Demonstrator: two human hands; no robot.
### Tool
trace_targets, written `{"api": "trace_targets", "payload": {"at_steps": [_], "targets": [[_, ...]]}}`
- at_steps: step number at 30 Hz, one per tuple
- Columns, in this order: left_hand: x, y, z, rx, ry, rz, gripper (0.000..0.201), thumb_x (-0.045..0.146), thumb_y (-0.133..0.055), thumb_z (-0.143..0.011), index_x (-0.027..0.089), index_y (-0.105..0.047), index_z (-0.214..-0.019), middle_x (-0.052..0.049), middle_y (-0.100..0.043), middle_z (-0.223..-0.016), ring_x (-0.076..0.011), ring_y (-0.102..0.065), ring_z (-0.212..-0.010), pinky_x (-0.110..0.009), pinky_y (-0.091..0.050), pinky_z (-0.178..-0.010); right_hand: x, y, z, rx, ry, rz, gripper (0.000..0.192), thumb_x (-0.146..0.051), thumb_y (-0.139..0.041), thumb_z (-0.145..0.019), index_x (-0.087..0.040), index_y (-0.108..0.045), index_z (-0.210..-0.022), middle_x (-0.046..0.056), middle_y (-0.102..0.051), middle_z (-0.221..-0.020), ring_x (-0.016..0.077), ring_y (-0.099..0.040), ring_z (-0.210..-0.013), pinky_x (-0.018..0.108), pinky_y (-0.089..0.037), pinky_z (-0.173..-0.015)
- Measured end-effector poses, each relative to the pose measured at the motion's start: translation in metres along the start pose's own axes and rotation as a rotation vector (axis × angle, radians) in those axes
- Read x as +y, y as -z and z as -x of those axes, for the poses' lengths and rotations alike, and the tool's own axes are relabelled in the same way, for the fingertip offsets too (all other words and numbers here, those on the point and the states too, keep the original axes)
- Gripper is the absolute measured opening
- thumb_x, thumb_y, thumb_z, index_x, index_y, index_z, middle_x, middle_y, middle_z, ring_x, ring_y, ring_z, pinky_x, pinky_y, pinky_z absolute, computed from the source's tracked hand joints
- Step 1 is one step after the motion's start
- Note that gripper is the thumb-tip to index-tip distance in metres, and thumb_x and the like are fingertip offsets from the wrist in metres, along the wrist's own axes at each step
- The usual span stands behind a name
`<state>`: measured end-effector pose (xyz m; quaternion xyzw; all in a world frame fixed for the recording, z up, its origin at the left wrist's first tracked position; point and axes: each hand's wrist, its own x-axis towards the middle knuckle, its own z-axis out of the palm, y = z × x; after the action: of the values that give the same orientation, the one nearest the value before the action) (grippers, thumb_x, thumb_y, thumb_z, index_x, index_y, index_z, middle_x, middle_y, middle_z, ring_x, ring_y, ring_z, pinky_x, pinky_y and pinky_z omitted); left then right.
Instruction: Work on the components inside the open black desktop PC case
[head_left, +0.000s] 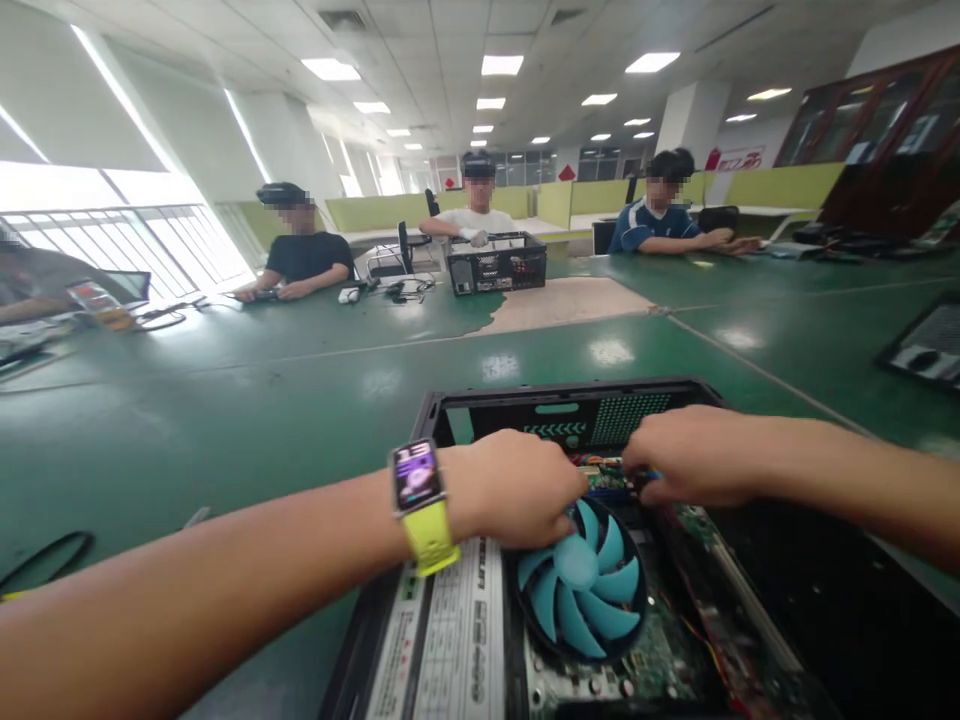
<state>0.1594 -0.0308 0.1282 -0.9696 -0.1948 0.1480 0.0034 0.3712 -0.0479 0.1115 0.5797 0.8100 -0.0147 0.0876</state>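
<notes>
Bright ceiling panels light a large open office, and a wide green worktop [225, 390] stretches away from you in the head view. Three other people sit at its far side, the middle one behind a second black computer case [496, 262]. Directly in front of you lies an open black metal computer case [450, 405], its perforated rear wall facing away from you. Inside it, a round black cooler with teal-blue fan blades [585, 590] sits on a green circuit board [660, 650], with a grey labelled power supply box [450, 640] just to its left. Your left hand [517, 488], with a yellow-strapped smartwatch [421, 500] on the wrist, rests curled over the far edge of the fan, fingers bent down and touching it. Your right hand [686, 455] is just beside it, fingers closed low over the board behind the fan; I cannot tell what they grip.
</notes>
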Motion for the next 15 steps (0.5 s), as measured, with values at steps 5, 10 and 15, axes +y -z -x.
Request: {"api": "trace_targets", "payload": {"at_steps": [5,10,15], "targets": [[-0.005,-0.012,-0.040,-0.065,-0.008,-0.063,0.021,0.017,-0.057,-0.080,0.020,-0.067,-0.098,-0.009,-0.071,-0.087,-0.0248,-0.068,-0.074,-0.029,-0.049,-0.056,-0.023,-0.020,-0.043,-0.378,0.077,0.195,0.031,-0.028,-0.072,-0.065,-0.017,-0.072,-0.094,0.012,-0.072,-0.090,0.0311,-0.068,-0.084,0.032,-0.047,-0.059],[-0.025,0.014,-0.004,0.249,0.085,-0.034,0.018,0.014,-0.052,-0.079,0.017,-0.066,-0.091,-0.005,-0.067,-0.078,-0.0182,-0.064,-0.069,-0.028,-0.048,-0.061,0.005,-0.028,-0.019,-0.320,0.023,0.250,0.027,-0.002,-0.063,-0.060,-0.013,-0.073,-0.083,0.015,-0.072,-0.087,0.0320,-0.069,-0.082,0.033,-0.047,-0.061],[-0.066,0.055,0.049,0.680,0.277,0.014,0.035,0.032,-0.045,-0.083,0.013,-0.068,-0.101,0.003,-0.059,-0.067,-0.0074,-0.052,-0.056,-0.026,-0.045,-0.066,0.030,-0.041,0.010,-0.082,-0.033,0.264,0.021,-0.003,-0.057,-0.067,-0.016,-0.072,-0.072,0.012,-0.072,-0.079,0.0237,-0.069,-0.076,0.032,-0.046,-0.065]]}}
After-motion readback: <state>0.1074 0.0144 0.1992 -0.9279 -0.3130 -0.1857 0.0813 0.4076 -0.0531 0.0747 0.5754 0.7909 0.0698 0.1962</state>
